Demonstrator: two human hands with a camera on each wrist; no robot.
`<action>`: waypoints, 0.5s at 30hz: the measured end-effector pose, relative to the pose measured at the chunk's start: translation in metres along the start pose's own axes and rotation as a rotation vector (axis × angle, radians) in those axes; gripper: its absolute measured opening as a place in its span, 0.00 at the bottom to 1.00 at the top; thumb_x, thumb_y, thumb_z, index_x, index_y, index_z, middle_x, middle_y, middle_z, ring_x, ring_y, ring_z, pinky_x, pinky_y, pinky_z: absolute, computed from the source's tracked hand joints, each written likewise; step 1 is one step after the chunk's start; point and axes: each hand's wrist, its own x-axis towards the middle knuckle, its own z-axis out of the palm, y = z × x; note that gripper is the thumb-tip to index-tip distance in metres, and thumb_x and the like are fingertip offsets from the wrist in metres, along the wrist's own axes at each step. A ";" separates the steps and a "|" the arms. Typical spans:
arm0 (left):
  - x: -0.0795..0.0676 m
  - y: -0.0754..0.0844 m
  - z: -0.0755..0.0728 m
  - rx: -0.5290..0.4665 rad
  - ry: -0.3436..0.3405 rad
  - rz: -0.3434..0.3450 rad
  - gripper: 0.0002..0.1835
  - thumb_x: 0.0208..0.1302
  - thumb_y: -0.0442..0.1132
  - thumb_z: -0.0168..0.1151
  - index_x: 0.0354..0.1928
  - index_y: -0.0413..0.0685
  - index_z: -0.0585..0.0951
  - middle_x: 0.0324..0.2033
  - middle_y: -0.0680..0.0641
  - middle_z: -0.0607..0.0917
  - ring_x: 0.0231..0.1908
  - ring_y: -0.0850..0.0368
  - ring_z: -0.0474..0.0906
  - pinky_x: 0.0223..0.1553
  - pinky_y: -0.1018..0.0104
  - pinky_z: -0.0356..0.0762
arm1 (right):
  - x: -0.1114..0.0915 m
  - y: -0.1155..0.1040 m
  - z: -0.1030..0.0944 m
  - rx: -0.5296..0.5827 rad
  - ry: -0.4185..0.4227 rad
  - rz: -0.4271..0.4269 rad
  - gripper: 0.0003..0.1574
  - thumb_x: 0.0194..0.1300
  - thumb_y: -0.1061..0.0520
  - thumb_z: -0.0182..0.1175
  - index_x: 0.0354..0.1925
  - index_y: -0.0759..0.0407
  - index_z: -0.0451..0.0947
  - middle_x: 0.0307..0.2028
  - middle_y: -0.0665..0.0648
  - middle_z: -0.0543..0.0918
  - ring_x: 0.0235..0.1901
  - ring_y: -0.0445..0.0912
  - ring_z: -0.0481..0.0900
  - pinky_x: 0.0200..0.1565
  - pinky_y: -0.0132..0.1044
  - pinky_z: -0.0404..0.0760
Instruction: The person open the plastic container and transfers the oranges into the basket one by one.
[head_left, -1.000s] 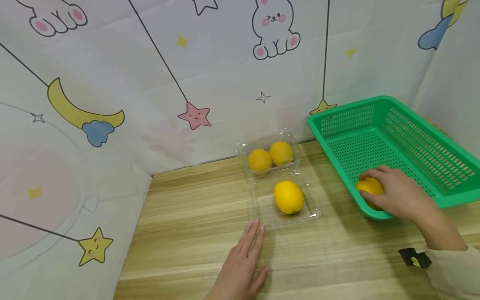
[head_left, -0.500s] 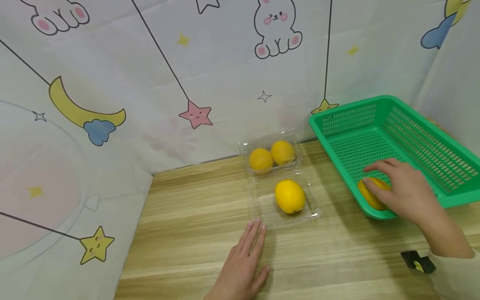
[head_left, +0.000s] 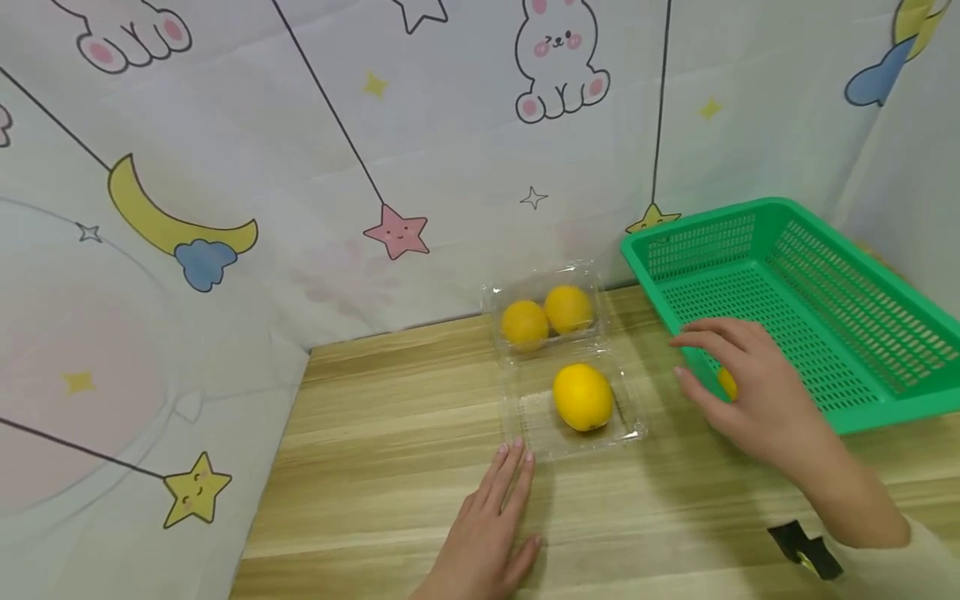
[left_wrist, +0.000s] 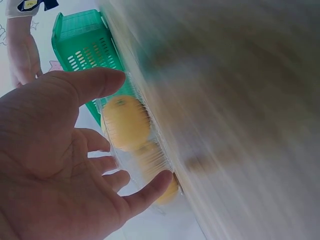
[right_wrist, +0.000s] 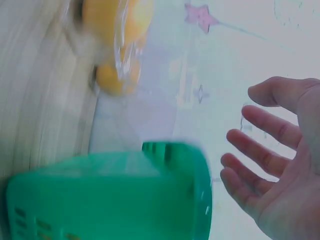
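My left hand (head_left: 480, 525) lies on the table with straight fingers, its fingertips close to the front edge of an opened clear plastic clamshell box (head_left: 532, 408). One lemon-shaped yellow fruit (head_left: 582, 397) sits in the near half of that box. Behind it, two rounder orange-yellow fruits, one left (head_left: 524, 323) and one right (head_left: 568, 308), show through the clear plastic. Over the left rim of a green basket (head_left: 885, 412) hovers my right hand (head_left: 765, 400), fingers loosely bent and holding nothing. Inside the basket a yellow fruit (head_left: 727, 383) is mostly hidden behind that hand.
A wooden table (head_left: 360, 433) carries the box and the basket. Behind it hangs a white cloth (head_left: 450, 150) printed with bears, stars and moons. A black strap piece (head_left: 806, 550) shows beside the right sleeve (head_left: 900, 567).
My right hand held the yellow fruit in the basket, then let it go. It has since lifted and moved left toward the box. The left hand stays in place.
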 end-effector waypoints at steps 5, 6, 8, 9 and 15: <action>-0.001 -0.001 -0.001 0.002 0.025 0.006 0.54 0.68 0.49 0.70 0.86 0.44 0.49 0.85 0.41 0.50 0.83 0.42 0.52 0.64 0.43 0.79 | 0.005 -0.011 0.018 0.024 -0.074 -0.054 0.31 0.57 0.68 0.75 0.58 0.56 0.83 0.57 0.58 0.82 0.56 0.56 0.80 0.51 0.52 0.80; -0.001 -0.002 -0.001 0.000 0.026 0.006 0.54 0.68 0.49 0.70 0.86 0.44 0.49 0.85 0.40 0.51 0.82 0.42 0.52 0.64 0.43 0.79 | 0.006 -0.012 0.022 0.032 -0.094 -0.057 0.31 0.57 0.67 0.76 0.59 0.56 0.82 0.57 0.57 0.82 0.54 0.55 0.82 0.49 0.51 0.83; -0.001 -0.002 -0.001 -0.002 0.023 0.005 0.53 0.68 0.49 0.70 0.86 0.44 0.49 0.85 0.40 0.51 0.82 0.42 0.52 0.64 0.43 0.79 | 0.006 -0.015 0.030 0.049 -0.135 -0.058 0.31 0.59 0.66 0.75 0.61 0.56 0.82 0.58 0.57 0.82 0.52 0.55 0.84 0.45 0.53 0.86; -0.002 -0.002 -0.001 -0.005 0.022 0.005 0.53 0.68 0.49 0.70 0.86 0.44 0.50 0.85 0.40 0.51 0.82 0.42 0.52 0.63 0.43 0.79 | 0.006 -0.017 0.033 0.055 -0.155 -0.050 0.31 0.60 0.65 0.75 0.62 0.56 0.81 0.58 0.57 0.82 0.52 0.55 0.84 0.46 0.53 0.87; -0.002 -0.002 -0.002 -0.016 0.017 0.010 0.53 0.69 0.49 0.70 0.86 0.44 0.50 0.85 0.40 0.51 0.83 0.42 0.51 0.64 0.42 0.79 | 0.008 -0.026 0.047 0.053 -0.285 0.036 0.30 0.68 0.60 0.71 0.67 0.59 0.79 0.61 0.60 0.81 0.56 0.60 0.84 0.52 0.60 0.85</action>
